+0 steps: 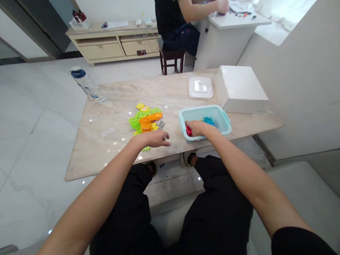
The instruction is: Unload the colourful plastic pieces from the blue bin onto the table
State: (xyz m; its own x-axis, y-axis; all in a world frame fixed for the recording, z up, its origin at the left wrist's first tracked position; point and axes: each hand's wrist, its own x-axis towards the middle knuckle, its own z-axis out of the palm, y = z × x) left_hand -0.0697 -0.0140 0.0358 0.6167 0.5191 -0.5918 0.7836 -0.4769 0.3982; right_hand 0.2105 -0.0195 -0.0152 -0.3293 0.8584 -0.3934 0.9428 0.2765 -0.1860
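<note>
The right hand [199,128] clenches a red plastic piece [189,131] inside a pale teal plastic tub [202,109]. The open left hand [153,138] hovers beside a heap of green-and-orange plastic tiles [145,119] on a beige marble table [103,157].

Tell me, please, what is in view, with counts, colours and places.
Marble table: one, beige, before the person.
Plastic lattice pieces: many, green, yellow, orange, grey, piled mid-table.
White lattice pieces: two, white, left of the pile.
Plastic tub: one, pale blue, at the near edge.
Blue pieces: several, blue, in the tub.
Red piece: one, red, in the tub.
Plastic lid: one, clear, beyond the tub.
Box: one, white, at the table's far end.
Water bottle: one, clear, blue cap, left of the table.
Co-worker: one, black shirt, seated at a white desk.
Cabinet: one, beige, by the far wall.
Left hand: one, open, beside the pile.
Right hand: one, over the red piece.
</note>
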